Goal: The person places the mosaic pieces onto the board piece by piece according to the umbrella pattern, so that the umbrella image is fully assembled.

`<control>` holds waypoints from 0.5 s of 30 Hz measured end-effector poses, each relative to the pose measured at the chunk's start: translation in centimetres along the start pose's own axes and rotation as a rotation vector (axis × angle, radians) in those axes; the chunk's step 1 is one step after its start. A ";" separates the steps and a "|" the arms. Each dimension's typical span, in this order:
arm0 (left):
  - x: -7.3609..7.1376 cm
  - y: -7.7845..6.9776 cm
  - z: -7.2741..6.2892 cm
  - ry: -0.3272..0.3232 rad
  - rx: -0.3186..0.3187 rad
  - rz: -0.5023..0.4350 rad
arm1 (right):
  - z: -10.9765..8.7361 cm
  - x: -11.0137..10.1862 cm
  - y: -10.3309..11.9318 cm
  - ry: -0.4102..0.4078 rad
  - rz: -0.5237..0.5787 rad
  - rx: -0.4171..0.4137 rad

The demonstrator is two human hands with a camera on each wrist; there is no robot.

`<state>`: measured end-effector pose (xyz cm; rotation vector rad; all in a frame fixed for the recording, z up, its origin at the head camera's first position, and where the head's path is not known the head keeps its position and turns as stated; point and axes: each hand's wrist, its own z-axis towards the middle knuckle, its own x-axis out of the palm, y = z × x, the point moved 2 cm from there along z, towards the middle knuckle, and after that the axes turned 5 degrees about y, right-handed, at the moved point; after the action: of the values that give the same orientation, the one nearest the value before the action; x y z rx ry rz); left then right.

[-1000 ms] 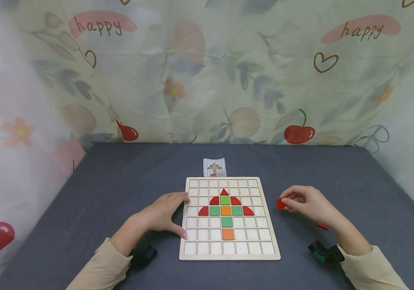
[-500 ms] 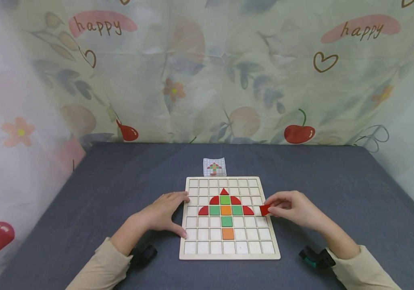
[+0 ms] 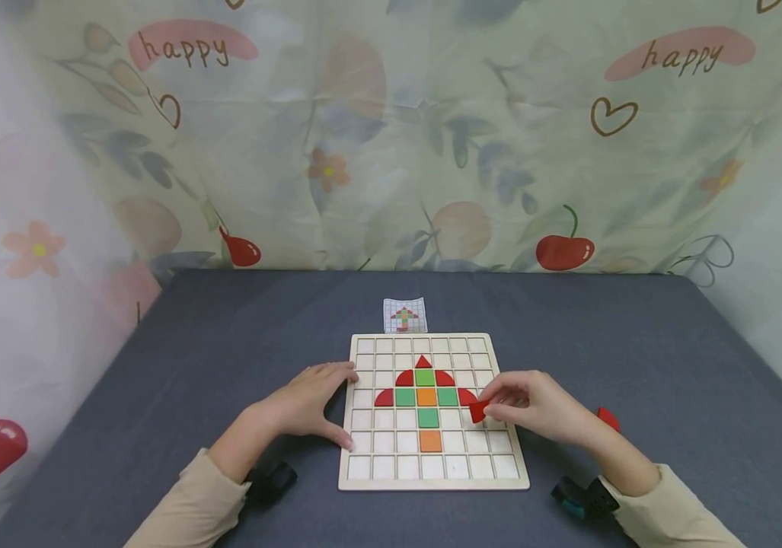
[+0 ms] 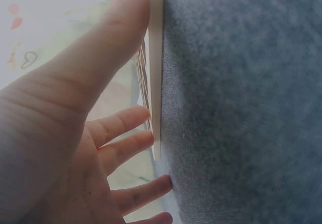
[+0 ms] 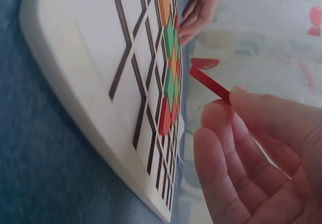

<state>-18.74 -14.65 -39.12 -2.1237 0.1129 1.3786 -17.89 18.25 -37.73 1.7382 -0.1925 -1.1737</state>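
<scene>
A white grid board [image 3: 432, 485] holds red, green and orange tiles set in an arrow shape. My left hand [image 3: 304, 403] lies at the board's left side, its thumb and fingertips touching the edge, fingers fairly straight. In the left wrist view the thumb [image 4: 108, 38] rests along the board edge [image 4: 156, 83]. My right hand [image 3: 534, 407] pinches a red quarter-circle tile [image 3: 477, 412] between thumb and fingers, over the right part of the grid. From the right wrist view that tile [image 5: 209, 84] shows edge-on, tilted and raised off the board [image 5: 65, 38].
Another red rounded tile [image 3: 608, 418] lies on the dark table cloth [image 3: 260, 320], right of the board and beyond my right forearm. A small printed pattern card [image 3: 405, 315] sits just behind the board. A patterned curtain [image 3: 391, 137] hangs at the back.
My right hand has carried the red quarter-circle tile leftward, from the table at the right to over the board. The other red tile now shows more fully. My left hand stays put.
</scene>
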 end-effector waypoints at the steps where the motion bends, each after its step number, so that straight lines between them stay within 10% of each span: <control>1: 0.0 0.0 0.0 0.001 -0.001 0.001 | 0.1 0.1 0.1 0.003 0.003 -0.007; 15: 0.0 0.0 0.0 -0.003 0.001 0.008 | 0.8 2.0 0.8 0.077 0.047 -0.043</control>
<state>-18.71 -14.65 -39.16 -2.1225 0.1209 1.3853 -17.24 16.17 -38.38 1.7287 -0.1600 -1.0682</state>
